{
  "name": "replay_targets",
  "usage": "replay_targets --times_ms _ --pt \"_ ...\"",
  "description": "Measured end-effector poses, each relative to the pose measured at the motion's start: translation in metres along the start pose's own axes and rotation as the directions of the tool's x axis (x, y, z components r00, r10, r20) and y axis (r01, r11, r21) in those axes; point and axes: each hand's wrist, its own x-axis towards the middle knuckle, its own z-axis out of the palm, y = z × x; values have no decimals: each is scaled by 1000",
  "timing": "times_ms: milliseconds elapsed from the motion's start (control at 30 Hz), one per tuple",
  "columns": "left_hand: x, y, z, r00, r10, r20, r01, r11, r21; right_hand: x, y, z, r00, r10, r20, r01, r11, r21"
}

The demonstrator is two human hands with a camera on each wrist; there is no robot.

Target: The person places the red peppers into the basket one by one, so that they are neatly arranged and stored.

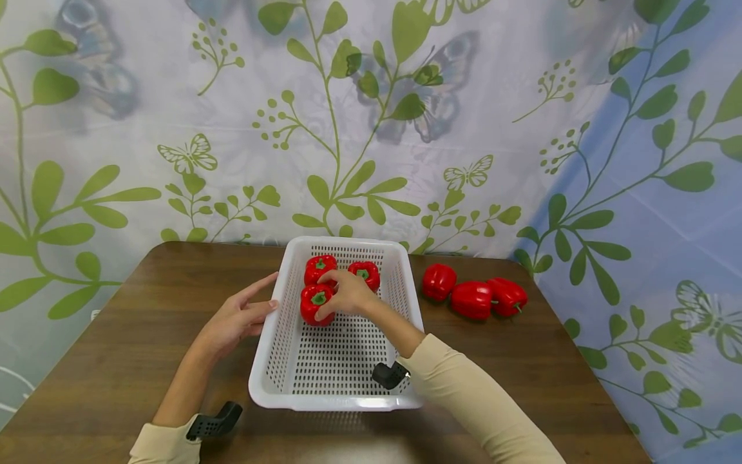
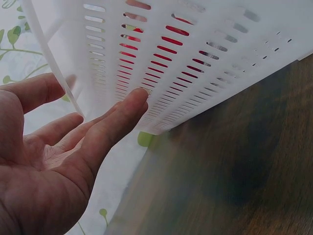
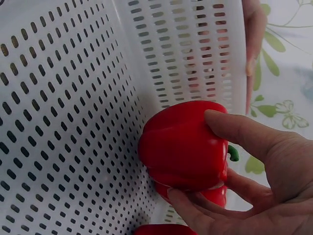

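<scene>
A white perforated plastic basket (image 1: 324,403) stands on the table with several red bell peppers in it. My right hand (image 1: 350,293) reaches inside and grips the nearest bell pepper (image 3: 183,144), thumb on one side and fingers on the other; its green stem points up. Behind it sits another bell pepper (image 1: 317,267), and a third bell pepper (image 1: 365,272) lies to the right, partly behind the hand. At the basket's left side, my left hand (image 1: 232,322) touches the rim with its thumb, fingers fairly straight. One fingertip (image 2: 139,95) is against or close to the slotted outer wall.
Right of the basket, three more red peppers (image 1: 472,299) lie on the brown wooden table (image 1: 493,361). A patterned cloth (image 1: 348,129) with leaves and butterflies hangs behind the table and along its right side.
</scene>
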Motion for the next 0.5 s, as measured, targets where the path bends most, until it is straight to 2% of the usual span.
replay_targets --times_ms 267,500 --pt "1 0 -2 1000 0 16 0 1000 7 3 5 6 1000 3 -3 -3 1000 -5" --pt "1 0 -1 1000 -11 -5 11 1000 7 3 5 9 1000 3 -16 -4 1000 -23"
